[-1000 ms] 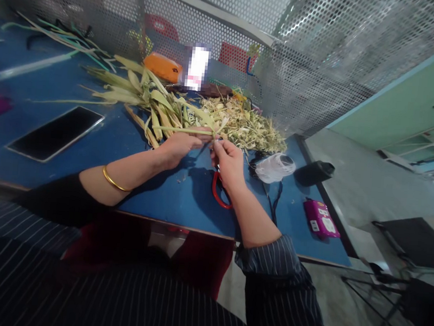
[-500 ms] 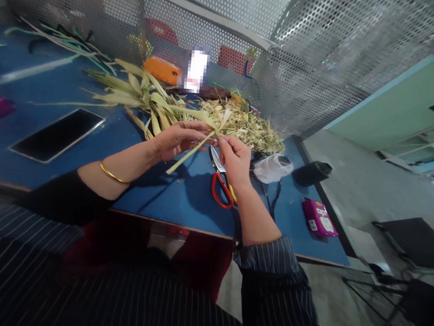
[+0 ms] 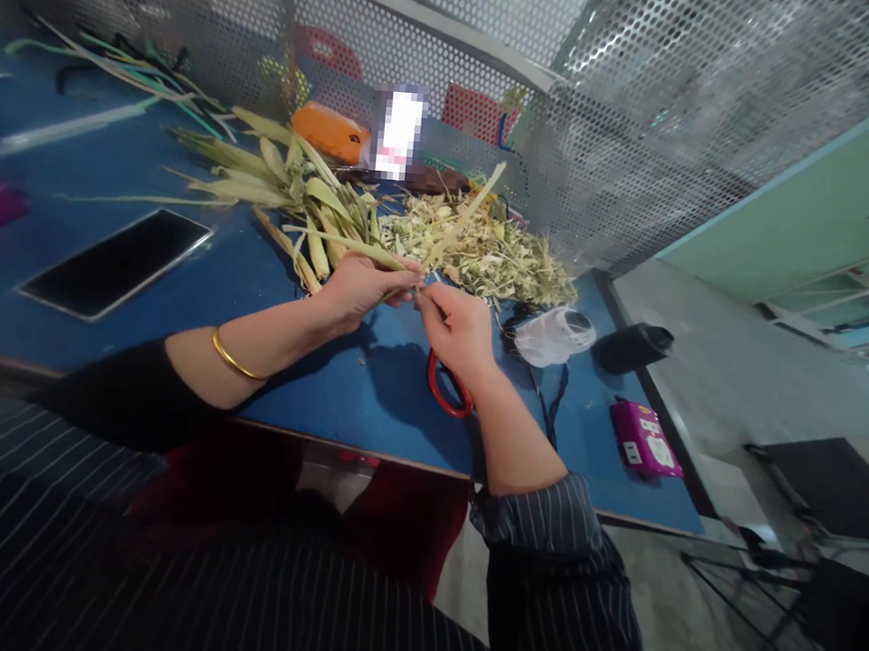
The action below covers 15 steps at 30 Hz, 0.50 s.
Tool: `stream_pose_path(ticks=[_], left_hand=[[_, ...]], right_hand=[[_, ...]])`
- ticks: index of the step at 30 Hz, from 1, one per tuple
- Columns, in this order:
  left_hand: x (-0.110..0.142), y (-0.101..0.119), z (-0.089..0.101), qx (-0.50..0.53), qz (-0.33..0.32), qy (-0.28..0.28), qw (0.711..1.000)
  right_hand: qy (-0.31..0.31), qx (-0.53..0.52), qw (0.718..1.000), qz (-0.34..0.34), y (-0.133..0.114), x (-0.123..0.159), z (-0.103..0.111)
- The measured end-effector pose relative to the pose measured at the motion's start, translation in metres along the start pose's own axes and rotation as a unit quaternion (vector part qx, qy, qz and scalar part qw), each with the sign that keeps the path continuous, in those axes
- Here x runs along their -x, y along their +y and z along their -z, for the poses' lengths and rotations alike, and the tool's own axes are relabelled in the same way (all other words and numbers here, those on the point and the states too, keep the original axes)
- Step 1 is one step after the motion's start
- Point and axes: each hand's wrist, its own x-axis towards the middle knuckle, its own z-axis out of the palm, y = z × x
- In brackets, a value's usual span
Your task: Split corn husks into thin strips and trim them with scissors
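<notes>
My left hand (image 3: pixel 368 290) is closed, with its thumb and fingers pinching pale green strips of dried husk. My right hand (image 3: pixel 458 332) meets it fingertip to fingertip, pinched on the same husk strips (image 3: pixel 470 218). One strip sticks up and to the right above the hands; another runs left over the left hand. Below my right hand lie scissors, of which only a red handle (image 3: pixel 436 396) shows. Just behind the hands are a heap of long husk leaves (image 3: pixel 269 184) and a pile of shredded husk (image 3: pixel 522 262).
A black phone (image 3: pixel 115 262) lies at left on the blue table (image 3: pixel 375 411). White thread (image 3: pixel 550 337), a black spool (image 3: pixel 632 348) and a purple packet (image 3: pixel 643 439) are at right. An orange pouch (image 3: pixel 329 132) and a lit, blurred screen (image 3: pixel 399 132) stand before a perforated metal screen (image 3: pixel 427 44).
The strip that pointed down toward me now points up and away. My left fingers have closed in, and my right hand has come down over the scissors' blades.
</notes>
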Motion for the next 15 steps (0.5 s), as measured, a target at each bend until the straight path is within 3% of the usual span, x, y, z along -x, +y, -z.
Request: stream_pose_path(ticks=[3,5,8,11,15], left_hand=[[0.001,0.002,0.000,0.037,0.047,0.000,0.998],[0.001,0.003,0.000,0.038,0.072,-0.009,0.997],[0.005,0.002,0.000,0.017,0.084,-0.044,0.995],[0.010,0.001,-0.002,-0.005,0.101,-0.114,0.988],[0.013,0.008,-0.002,-0.035,0.101,-0.167,0.980]], right_hand=[[-0.001,-0.058,0.998,-0.034,0.000,-0.001,-0.001],[0.043,-0.112,0.988,-0.094,0.002,-0.002,-0.001],[0.113,-0.248,0.945,-0.182,0.007,-0.005,-0.002],[0.105,-0.366,0.897,-0.224,0.010,-0.008,-0.002],[0.129,-0.404,0.874,-0.238,0.012,-0.010,0.001]])
